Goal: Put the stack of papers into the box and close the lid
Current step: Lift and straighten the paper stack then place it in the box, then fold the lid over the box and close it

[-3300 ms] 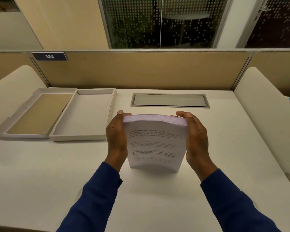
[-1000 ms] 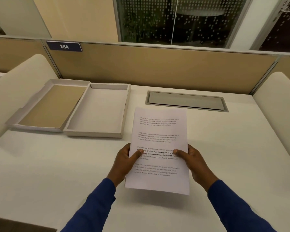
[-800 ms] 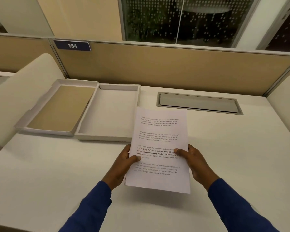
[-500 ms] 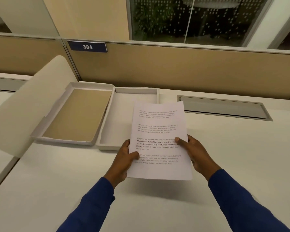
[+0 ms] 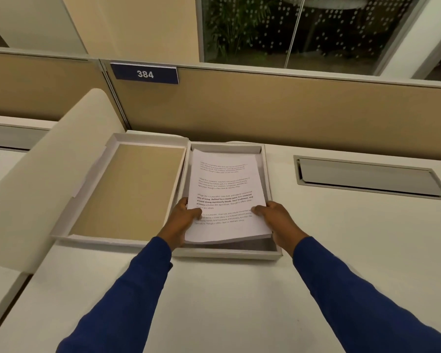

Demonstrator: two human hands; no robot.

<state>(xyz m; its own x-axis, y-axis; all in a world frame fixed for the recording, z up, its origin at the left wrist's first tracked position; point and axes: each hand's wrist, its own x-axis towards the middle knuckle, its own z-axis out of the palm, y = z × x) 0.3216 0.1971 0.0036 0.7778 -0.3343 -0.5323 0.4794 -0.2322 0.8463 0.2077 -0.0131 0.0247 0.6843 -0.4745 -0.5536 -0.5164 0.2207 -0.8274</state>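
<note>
A white stack of printed papers (image 5: 224,189) lies tilted inside the open pale grey box (image 5: 273,253). Its far end is down in the box and its near end is still raised above the box floor. My left hand (image 5: 185,220) grips the stack's near left edge, thumb on top. My right hand (image 5: 274,217) grips the near right edge the same way. The box's lid (image 5: 127,189), lined in tan, lies flat and open to the left, joined to the box along its long side.
A beige desk divider (image 5: 290,110) with a blue "384" plate (image 5: 145,73) runs along the back. A grey cable hatch (image 5: 367,178) is set in the desk to the right of the box. A rounded cream side panel (image 5: 43,164) rises at the left.
Both hands carried the stack forward and to the left, from above the desk into the box. The stack's far end now rests inside the box.
</note>
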